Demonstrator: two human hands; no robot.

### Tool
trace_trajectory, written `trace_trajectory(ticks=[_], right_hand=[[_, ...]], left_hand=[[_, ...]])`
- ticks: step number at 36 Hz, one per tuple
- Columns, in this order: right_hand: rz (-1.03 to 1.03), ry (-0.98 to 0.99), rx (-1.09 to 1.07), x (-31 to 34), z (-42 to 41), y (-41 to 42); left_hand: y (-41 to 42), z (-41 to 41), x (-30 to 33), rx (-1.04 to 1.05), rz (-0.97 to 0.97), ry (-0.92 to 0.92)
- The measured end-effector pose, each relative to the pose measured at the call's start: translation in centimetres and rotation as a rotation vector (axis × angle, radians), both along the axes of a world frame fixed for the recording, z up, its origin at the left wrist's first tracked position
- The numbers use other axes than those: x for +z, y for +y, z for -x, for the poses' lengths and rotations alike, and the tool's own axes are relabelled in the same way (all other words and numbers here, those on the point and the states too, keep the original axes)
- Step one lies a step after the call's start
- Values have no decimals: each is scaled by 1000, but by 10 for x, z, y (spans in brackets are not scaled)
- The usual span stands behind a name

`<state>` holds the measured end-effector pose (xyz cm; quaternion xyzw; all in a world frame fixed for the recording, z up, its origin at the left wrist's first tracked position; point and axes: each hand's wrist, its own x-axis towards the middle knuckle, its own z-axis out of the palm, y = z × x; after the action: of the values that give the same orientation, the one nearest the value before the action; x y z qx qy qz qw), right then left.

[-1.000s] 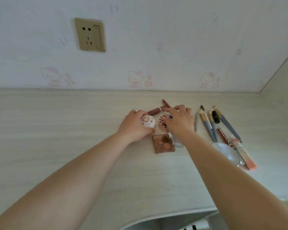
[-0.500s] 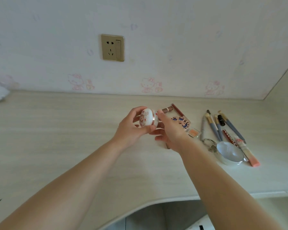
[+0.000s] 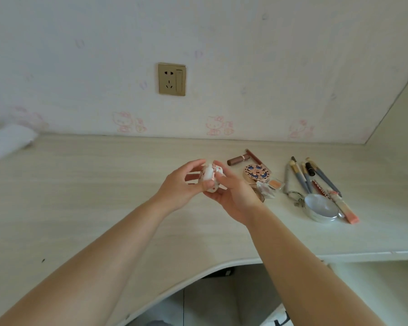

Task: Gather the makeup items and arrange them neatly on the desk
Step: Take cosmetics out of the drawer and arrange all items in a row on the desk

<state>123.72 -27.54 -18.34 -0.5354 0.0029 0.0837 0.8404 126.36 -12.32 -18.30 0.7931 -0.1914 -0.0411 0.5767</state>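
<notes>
Above the worktop, the left hand and right hand meet, fingers of both pinching a small round white compact, while brushes and a patterned compact lie to the right.

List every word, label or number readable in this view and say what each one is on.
Red tube among the brushes: white lettering, too blurred to read.
Small round case held in both hands: a printed pattern, no words legible.
Patterned compact: decoration only.
Wall socket: no markings legible.
Nothing else carries text.
</notes>
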Motion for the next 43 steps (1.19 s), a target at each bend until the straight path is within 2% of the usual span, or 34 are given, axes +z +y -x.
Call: trace_trajectory(ticks=[12,25,29,36,43], right_hand=[[13,-5,7,-1,2,-10],[43,32,-5,4,-9,-13],[-5,39,-6,7,-9,-14],[-168,102,-41,8,-11,-17],[-360,188,-80,5,-13,-11]], left_hand=[[-10,-2,5,-6,-45,22],[-16,-9,5,87,-35,8],[-17,-13,5,105,5,31],[-15,-15,8,96,188,146],[-11,-13,13,114,248,197]])
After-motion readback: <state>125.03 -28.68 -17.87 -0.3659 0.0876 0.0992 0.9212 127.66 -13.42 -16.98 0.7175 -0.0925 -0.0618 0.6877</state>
